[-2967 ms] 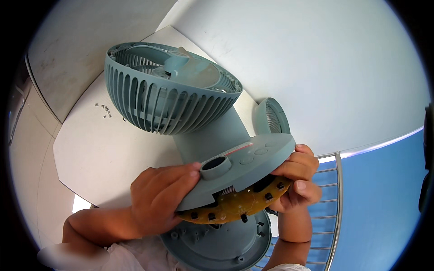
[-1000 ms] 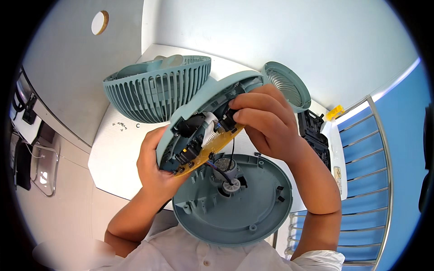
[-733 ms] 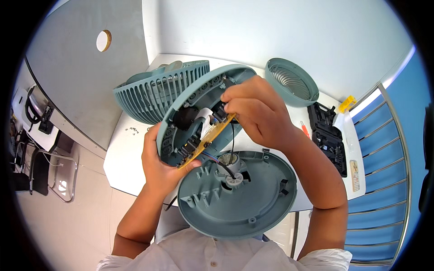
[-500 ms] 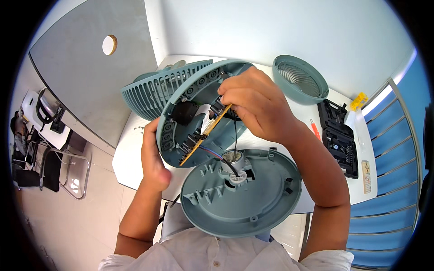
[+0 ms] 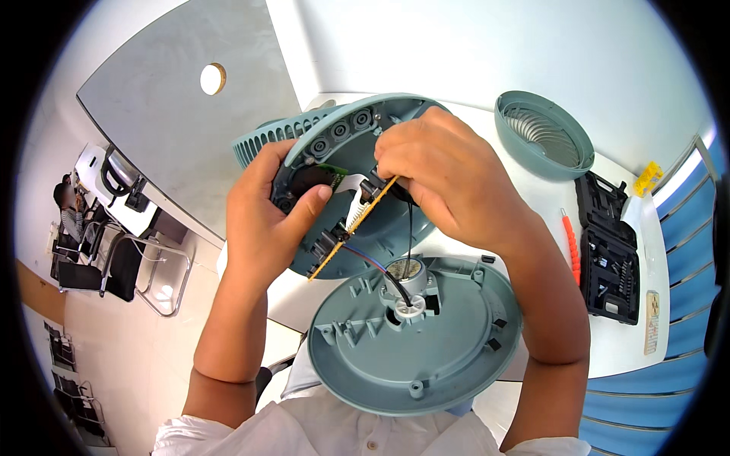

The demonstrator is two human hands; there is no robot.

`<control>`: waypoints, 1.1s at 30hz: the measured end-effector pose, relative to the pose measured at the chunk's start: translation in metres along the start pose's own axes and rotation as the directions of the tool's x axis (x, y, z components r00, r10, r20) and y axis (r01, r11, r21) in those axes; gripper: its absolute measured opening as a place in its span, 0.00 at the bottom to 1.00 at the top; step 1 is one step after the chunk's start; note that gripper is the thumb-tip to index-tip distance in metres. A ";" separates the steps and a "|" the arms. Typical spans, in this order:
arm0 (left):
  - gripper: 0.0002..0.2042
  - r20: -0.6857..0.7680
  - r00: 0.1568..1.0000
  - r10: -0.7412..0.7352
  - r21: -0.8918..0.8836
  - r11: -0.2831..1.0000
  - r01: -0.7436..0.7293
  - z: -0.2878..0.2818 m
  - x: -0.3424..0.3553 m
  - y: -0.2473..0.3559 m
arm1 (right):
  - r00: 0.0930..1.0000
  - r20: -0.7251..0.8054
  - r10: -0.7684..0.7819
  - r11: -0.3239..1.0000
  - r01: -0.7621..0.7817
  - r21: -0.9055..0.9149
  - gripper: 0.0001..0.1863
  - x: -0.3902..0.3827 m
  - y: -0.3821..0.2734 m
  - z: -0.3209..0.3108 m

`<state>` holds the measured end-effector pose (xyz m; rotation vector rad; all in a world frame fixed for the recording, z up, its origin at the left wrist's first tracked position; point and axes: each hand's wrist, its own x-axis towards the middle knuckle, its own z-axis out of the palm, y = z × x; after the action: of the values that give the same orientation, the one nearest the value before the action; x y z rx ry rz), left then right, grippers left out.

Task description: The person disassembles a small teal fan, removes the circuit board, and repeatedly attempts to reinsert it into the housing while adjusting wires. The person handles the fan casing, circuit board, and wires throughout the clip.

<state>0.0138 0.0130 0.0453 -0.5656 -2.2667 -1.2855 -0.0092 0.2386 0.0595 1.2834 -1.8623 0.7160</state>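
My left hand (image 5: 262,216) is closed on the rim of a round grey-green fan housing (image 5: 372,242), its thumb inside and its fingers behind. The housing is tilted, with its hollow side facing me. My right hand (image 5: 449,175) pinches the upper end of a yellowish circuit board (image 5: 356,225), which slants edge-on across the opening. A white ribbon cable (image 5: 354,182) runs from the board into the housing. Coloured wires (image 5: 371,260) lead down to an oval grey-green base (image 5: 426,346), which lies below with a round metal motor (image 5: 407,272) on it. My right fingertips are partly hidden.
A slatted grille (image 5: 266,137) stands behind the housing on the white table (image 5: 616,353). Farther right are a round spiral-ribbed cover (image 5: 544,137), an orange-handled screwdriver (image 5: 572,247) and an open black tool case (image 5: 610,266). A yellow object (image 5: 648,178) is by the wall.
My left hand has moved up the rim and its thumb now reaches inside the housing. My right hand keeps its pinch on the board. The whole view has shifted, moving the table items rightward.
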 end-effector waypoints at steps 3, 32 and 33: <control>0.18 -0.039 0.999 -0.018 0.004 1.000 0.018 0.004 -0.002 0.003 | 1.000 0.004 0.002 1.000 -0.002 0.006 0.19 0.001 -0.001 0.001; 0.33 0.034 0.999 0.017 -0.146 0.989 -0.012 -0.001 -0.004 -0.005 | 0.997 -0.005 0.071 0.995 -0.071 0.063 0.16 -0.001 0.001 0.001; 0.34 0.042 0.999 0.032 -0.125 0.992 -0.027 -0.003 -0.005 -0.006 | 0.997 0.003 0.072 0.996 -0.072 0.059 0.16 0.000 -0.001 0.001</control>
<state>0.0154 0.0067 0.0399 -0.6749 -2.2156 -1.4206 -0.0089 0.2376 0.0586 1.2592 -1.9092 0.8141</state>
